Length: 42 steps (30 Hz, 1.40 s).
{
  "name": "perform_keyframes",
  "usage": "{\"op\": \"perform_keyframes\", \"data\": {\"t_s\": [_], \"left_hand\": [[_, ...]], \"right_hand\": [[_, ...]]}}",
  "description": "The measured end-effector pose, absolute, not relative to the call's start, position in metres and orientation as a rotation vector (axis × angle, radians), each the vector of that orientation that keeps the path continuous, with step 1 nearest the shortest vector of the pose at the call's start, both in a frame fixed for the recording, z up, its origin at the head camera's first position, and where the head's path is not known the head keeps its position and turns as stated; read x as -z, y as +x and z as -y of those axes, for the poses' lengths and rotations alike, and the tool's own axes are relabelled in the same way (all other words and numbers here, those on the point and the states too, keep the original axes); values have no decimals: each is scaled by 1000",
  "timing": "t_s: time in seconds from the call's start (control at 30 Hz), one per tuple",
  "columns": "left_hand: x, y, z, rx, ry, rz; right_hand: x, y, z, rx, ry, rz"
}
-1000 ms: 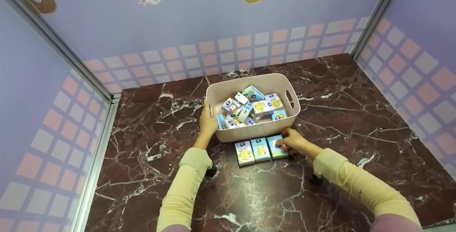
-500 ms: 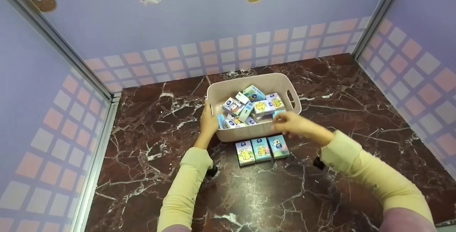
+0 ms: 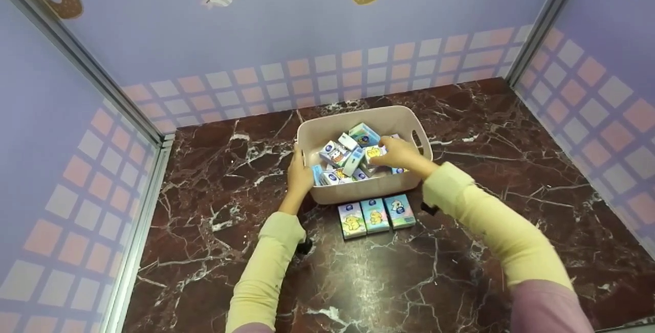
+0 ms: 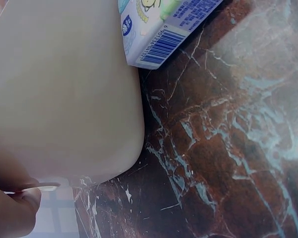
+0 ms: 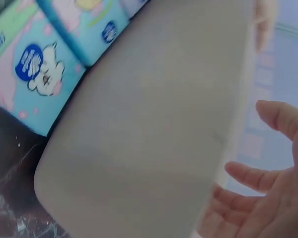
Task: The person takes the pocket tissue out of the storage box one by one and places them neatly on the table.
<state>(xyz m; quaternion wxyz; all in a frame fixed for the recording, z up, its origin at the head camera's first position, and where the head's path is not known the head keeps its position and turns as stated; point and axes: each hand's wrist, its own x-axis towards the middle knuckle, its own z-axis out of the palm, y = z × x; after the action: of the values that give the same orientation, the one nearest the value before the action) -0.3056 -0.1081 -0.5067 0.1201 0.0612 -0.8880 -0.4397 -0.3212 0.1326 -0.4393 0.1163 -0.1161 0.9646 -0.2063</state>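
Compared with a second ago, the right hand [image 3: 401, 155] is now over the right part of the basket [image 3: 371, 189] instead of down at the rightmost box [image 3: 400, 211] in the front row. Left hand [image 3: 299, 173] and basket look about the same as before.

So, going left to right: a lilac side wall [image 3: 46, 118] with pink and white squares stands at the far left, then comes the dark red marbled surface [image 3: 199, 241]. Left hand has hold of the basket's left end, fingers hooked at the rim; the left wrist cam only catches a bit of it. Basket's cream colored, sitting on the surface with a jumble of small printed boxes [image 3: 353, 159] inside, some tilted and leaning on each other.

Just in front of it, three boxes lie flat side by side: a lilac left box [image 3: 352, 220] with a yellow character, a blue middle box [image 3: 376, 215], then the blue rightmost one with a white character.

Right hand reaches in over the front rim, thumb and fingers well apart, nothing visibly in its grip. Its fingertips are right by a white box [image 3: 372, 154] with a yellow character; can't tell if they touch it.
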Motion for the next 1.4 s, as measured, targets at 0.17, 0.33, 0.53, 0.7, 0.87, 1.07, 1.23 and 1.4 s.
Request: {"op": "perform_keyframes", "data": {"t_s": [0.17, 0.33, 0.53, 0.7, 0.87, 1.07, 1.23, 1.4], "left_hand": [[506, -306, 108, 1292, 175, 2595], [507, -305, 107, 1280, 178, 2601], [508, -304, 105, 1300, 177, 2584], [508, -302, 103, 1294, 169, 2586], [507, -302, 103, 1289, 160, 2586], [507, -302, 104, 1298, 163, 2596], [508, -302, 106, 1310, 161, 2581], [508, -303, 108, 1333, 169, 2566]], "right_hand": [[456, -333, -123, 360, -232, -2876], [472, -341, -119, 316, -83, -2840], [483, -342, -116, 314, 20, -2814], [491, -345, -116, 336, 88, -2799], [492, -349, -118, 442, 173, -2800], [489, -351, -126, 501, 127, -2925], [480, -349, -135, 596, -103, -2998], [467, -346, -144, 615, -265, -3037]]}}
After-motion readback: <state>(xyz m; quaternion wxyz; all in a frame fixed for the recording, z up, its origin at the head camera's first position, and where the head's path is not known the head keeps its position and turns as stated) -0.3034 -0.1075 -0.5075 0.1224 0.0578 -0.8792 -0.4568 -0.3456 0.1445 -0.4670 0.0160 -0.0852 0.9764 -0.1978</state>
